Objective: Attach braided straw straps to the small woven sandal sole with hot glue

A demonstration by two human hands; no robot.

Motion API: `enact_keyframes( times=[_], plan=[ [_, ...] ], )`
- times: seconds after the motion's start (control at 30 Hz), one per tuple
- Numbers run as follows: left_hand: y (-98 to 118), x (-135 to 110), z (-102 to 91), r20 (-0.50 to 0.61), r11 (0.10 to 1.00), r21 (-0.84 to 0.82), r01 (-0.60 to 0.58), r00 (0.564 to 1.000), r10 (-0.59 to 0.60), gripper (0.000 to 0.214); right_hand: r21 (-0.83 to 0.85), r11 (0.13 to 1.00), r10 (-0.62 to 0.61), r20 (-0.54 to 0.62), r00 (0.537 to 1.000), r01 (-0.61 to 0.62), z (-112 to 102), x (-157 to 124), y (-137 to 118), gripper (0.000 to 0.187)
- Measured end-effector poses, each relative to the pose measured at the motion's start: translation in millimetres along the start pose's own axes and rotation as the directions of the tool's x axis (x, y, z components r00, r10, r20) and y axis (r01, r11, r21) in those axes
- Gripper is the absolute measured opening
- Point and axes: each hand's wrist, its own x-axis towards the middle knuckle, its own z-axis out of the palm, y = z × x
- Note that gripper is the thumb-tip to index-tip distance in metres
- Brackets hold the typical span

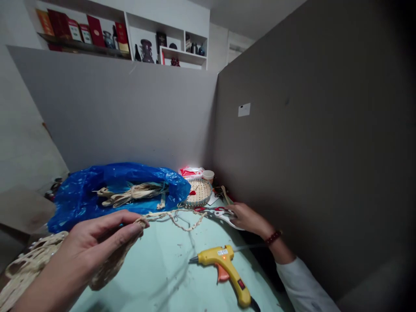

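Observation:
My left hand (100, 242) is closed, thumb against fingers, on a piece of braided straw work (108, 271) that hangs below the palm. From the pinch a thin braided straw cord (186, 227) runs right and loops on the table. At the table's right side, my right hand (248, 218) has its fingers around the white handle of a pair of scissors (224, 214). A red-handled tool (200, 209) lies just left of the scissors. Nearer to me, a yellow glue gun (221, 255) rests on its side with its light on, nozzle pointing left.
A blue plastic bag (81, 190) holds a bundle of straw strips (136, 193). Beside it stand a round woven piece with pins (199, 193), a white cup (208, 175) and a red-white packet (191, 172). Looped straw work (35, 260) lies at left. Grey partitions (146, 117) enclose the green tabletop (156, 260).

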Motion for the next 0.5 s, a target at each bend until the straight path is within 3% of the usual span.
enact_keyframes(
  times=[0.13,0.23,0.37,0.5],
  plan=[
    [13,-4,13.9,-0.052,0.977,-0.174,0.124,0.989,-0.135,0.036,-0.074,0.994,0.075,-0.040,0.996,-0.078,12,7,-7,0.031],
    [15,-4,23.2,0.060,0.905,-0.321,0.279,0.960,-0.275,0.041,-0.117,0.982,0.143,-0.068,0.987,-0.150,10,1,-13,0.031],
    [11,-5,32.6,0.110,0.847,-0.380,0.371,0.927,-0.357,0.042,-0.100,0.976,0.184,-0.102,0.978,-0.194,6,-34,-34,0.019],
    [11,-10,38.5,0.154,0.837,-0.394,0.379,0.925,-0.346,0.031,-0.048,0.983,0.177,-0.017,0.984,-0.178,27,-77,-62,0.027]
  ],
)
